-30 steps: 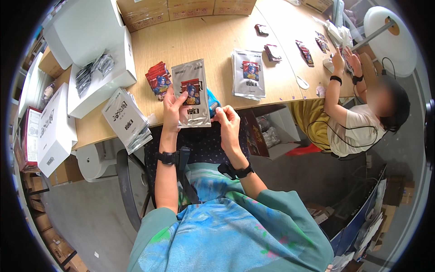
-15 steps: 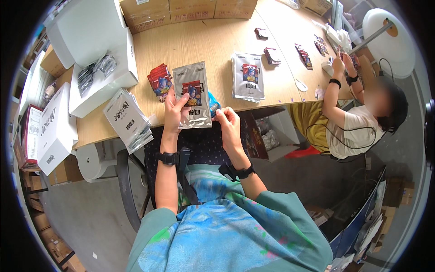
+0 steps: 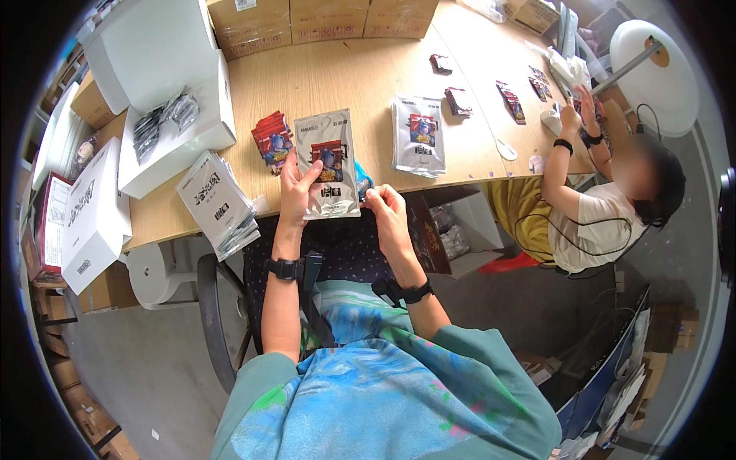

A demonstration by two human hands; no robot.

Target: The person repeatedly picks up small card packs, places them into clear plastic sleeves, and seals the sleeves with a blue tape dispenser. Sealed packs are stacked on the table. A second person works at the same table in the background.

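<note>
My left hand [image 3: 294, 190] grips a silver foil pouch [image 3: 325, 129] near the table's front edge. Its thumb presses on a small red packet [image 3: 330, 162] with a blue-haired cartoon figure, which lies on the pouch's face. Just right of the pouch, my right hand [image 3: 389, 213] has thumb and forefinger pinched together; whatever is between them is too small to make out. A blue object [image 3: 363, 179], partly hidden by the pouch, sits beside those fingertips. To the left lies a fanned pile of red packets [image 3: 272, 143].
A stack of silver pouches [image 3: 418, 157] lies to the right, another pouch stack [image 3: 216, 201] at the left edge. An open white box [image 3: 207, 126] holds dark wrapped items. Cardboard cartons [image 3: 326, 21] line the back. A co-worker [image 3: 586, 207] handles small things at the right.
The pouch and both hands have shifted very slightly, and the right fingertips are now pinched tighter beside the blue object. The co-worker's hands have moved.
</note>
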